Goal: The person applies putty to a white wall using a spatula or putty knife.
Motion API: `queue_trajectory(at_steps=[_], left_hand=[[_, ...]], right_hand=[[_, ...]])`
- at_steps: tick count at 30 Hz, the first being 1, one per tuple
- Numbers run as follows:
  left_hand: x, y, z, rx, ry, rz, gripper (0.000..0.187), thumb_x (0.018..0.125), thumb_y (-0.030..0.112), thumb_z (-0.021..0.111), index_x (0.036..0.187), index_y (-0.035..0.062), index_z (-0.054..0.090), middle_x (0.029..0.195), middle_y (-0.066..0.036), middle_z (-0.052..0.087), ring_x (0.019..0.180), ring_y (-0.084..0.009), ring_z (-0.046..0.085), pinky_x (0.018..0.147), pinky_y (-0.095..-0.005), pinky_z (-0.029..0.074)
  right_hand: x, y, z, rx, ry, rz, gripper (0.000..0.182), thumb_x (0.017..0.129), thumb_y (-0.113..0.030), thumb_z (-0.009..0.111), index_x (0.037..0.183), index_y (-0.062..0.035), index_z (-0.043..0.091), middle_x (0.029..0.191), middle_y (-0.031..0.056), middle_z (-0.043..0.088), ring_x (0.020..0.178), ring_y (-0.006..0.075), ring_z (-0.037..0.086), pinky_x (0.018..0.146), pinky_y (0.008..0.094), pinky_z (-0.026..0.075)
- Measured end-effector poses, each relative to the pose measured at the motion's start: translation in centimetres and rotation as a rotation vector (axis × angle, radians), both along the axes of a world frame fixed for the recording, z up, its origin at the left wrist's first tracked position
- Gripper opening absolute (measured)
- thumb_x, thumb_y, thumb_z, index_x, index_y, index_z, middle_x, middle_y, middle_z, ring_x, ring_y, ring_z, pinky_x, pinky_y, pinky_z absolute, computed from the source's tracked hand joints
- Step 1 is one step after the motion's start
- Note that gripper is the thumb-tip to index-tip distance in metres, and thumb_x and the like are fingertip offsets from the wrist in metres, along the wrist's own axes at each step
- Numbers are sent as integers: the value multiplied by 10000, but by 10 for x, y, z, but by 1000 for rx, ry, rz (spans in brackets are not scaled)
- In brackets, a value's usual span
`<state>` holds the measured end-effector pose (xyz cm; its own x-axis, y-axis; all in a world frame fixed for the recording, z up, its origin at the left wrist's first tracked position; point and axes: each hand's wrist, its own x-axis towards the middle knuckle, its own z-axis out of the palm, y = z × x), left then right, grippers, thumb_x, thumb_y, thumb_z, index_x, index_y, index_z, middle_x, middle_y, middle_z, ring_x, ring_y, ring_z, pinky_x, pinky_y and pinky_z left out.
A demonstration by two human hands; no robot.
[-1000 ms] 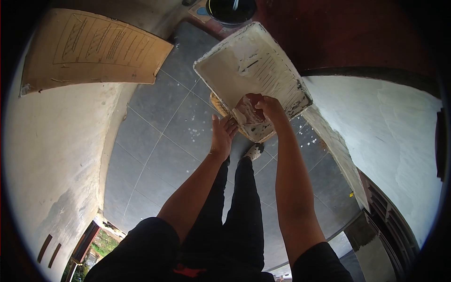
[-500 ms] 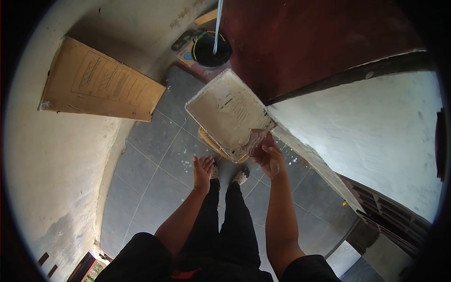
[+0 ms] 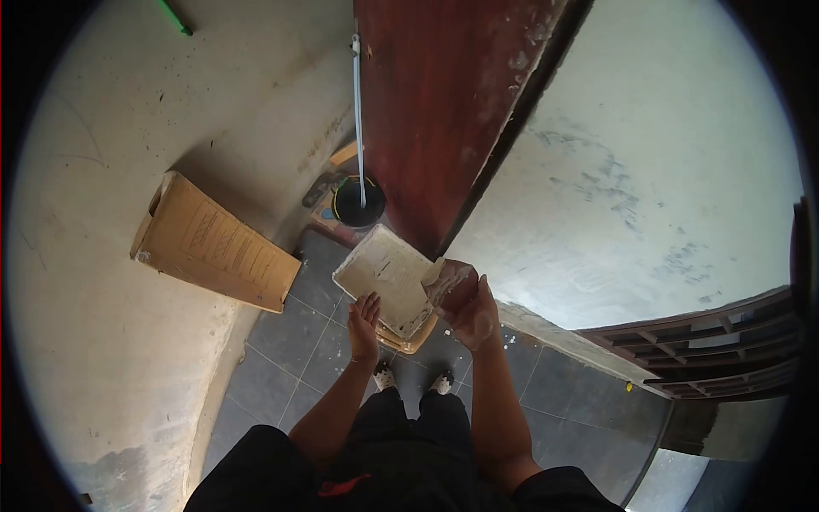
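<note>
My right hand (image 3: 479,324) is wrapped round a flat reddish-brown putty spreader (image 3: 456,286), raised at the right side of the tray. Pale wet putty coats the spreader's upper edge and smears its face, and whitish residue marks my fingers. My left hand (image 3: 364,331) holds nothing; its fingers are stretched out and overlap the tray's lower left side in this view. The shallow rectangular tray (image 3: 355,253) has a putty-crusted rim and a layer of pale putty inside. It rests on a tan stool-like support (image 3: 416,342) in front of my feet.
A cardboard box (image 3: 223,243) stands out from the left wall. Beyond the tray sits a black bucket (image 3: 359,205) beside a dark red door panel (image 3: 444,111). A pale patchy wall (image 3: 589,230) rises on the right, with a slatted frame (image 3: 708,341) along it. White drips spot the grey tiles.
My right hand has lifted the spreader up from the tray's near corner, with putty on its edge. My left hand has come over the tray's side. The view has tilted up toward the walls.
</note>
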<state>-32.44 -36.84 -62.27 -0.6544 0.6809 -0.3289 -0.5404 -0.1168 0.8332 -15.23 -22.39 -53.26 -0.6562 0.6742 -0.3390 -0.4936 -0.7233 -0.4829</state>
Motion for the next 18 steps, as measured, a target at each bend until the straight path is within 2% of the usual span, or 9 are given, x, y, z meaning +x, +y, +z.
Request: queue_trajectory(at_steps=[2,4,6,7,10,11,15,16,18], left_hand=[[2,15,24,88,77,-15,843,1018,655,262,1485,-44,320,1487,-212,444,1393,-317,434,1193,-413,295],[9,32,46,174,161,-62,807,1027,629,281,1490,-31,323,1484,-206,451,1392,-311,437,1188,-425,295],[15,67,61,252,204,-69,711,1036,537,328,1467,-25,395,1454,-203,486,1373,-321,456,1183,-430,292],[21,86,85,252,280,-94,706,1042,518,308,1473,-37,378,1470,-220,464,1389,-333,438,1195,-441,275],[38,151,144,509,597,-176,827,1020,633,261,1520,-24,319,1524,-215,406,1435,-325,378,1212,-449,236],[55,166,174,552,607,-194,827,1020,633,261,1520,-24,319,1524,-215,406,1435,-325,378,1212,-449,236],[113,251,363,897,1128,-215,940,969,653,408,1523,-86,232,1561,-270,315,1471,-368,301,1214,-464,206],[127,249,383,972,1258,-208,977,956,658,444,1524,-101,210,1570,-284,293,1480,-379,281,1215,-467,199],[156,279,451,1143,1356,-236,914,963,546,548,1525,-94,214,1596,-277,234,1482,-384,273,1210,-473,224]], right_hand=[[9,2,23,28,38,-19,563,1034,-498,422,1421,-92,468,1396,146,572,1218,333,609,924,479,568],[21,6,58,-19,166,-25,488,1033,-511,417,1352,-162,540,1280,85,658,1161,291,644,889,496,574],[48,31,64,-15,403,-18,541,1026,-507,426,1414,-135,483,1418,124,561,1279,324,564,979,520,532],[59,42,83,-18,231,-143,518,1025,-494,435,1413,-156,485,1411,97,568,1284,314,559,992,541,519],[104,78,164,78,335,-296,512,1030,-472,439,1426,-149,465,1419,84,554,1306,307,533,1018,545,499],[122,87,198,160,376,-333,510,1033,-463,438,1427,-141,460,1426,92,545,1311,313,527,1026,547,492],[191,112,352,447,530,-590,498,1051,-429,412,1391,-70,465,1394,121,553,1266,330,565,1021,519,514],[207,118,385,537,570,-642,486,1053,-419,412,1379,-63,470,1383,119,558,1253,323,573,1013,517,525],[236,127,443,681,607,-792,411,1060,-356,424,1319,-50,514,1342,130,586,1240,333,576,1059,543,490]])
